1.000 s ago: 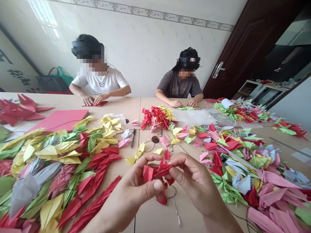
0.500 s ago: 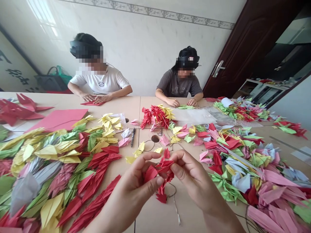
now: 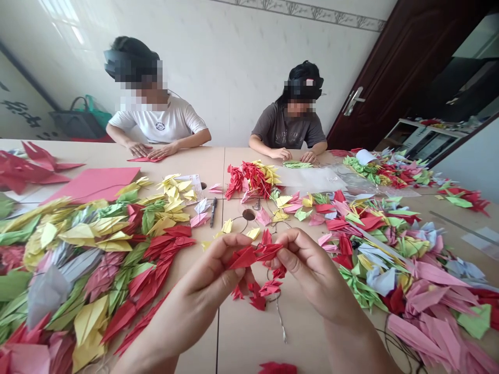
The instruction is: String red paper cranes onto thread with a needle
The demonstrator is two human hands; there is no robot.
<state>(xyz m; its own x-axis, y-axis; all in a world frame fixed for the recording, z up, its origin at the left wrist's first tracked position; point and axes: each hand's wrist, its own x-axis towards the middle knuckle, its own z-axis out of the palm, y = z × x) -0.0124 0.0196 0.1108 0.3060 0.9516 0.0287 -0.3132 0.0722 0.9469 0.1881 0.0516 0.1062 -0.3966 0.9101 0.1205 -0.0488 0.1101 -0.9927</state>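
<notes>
Above the near middle of the table, a red origami crane (image 3: pixel 267 250) is stretched between my two hands, with its wings spread. My left hand (image 3: pixel 206 278) pinches the wing on the left side. The other wing is between the thumb and fingers of my right hand (image 3: pixel 312 272). Below them hang more red folded cranes (image 3: pixel 260 295), partly hidden by my left fingers. A thin cord with a pale twisted end (image 3: pixel 281 322) dangles under these. At the bottom edge another red folded piece (image 3: pixel 277 368) is partly in view.
Strings of coloured cranes (image 3: pixel 93 234) heap up on the left, with another pile (image 3: pixel 409 259) on the right. A black pen (image 3: pixel 213 212) lies near a table hole (image 3: pixel 248 214). Two co-workers (image 3: pixel 156 122) (image 3: pixel 290 127) sit across the table, hands on folded paper.
My hands have risen slightly and the crane's wings are spread wider apart. The hanging red cranes have shifted up, and a red piece has come into view at the bottom.
</notes>
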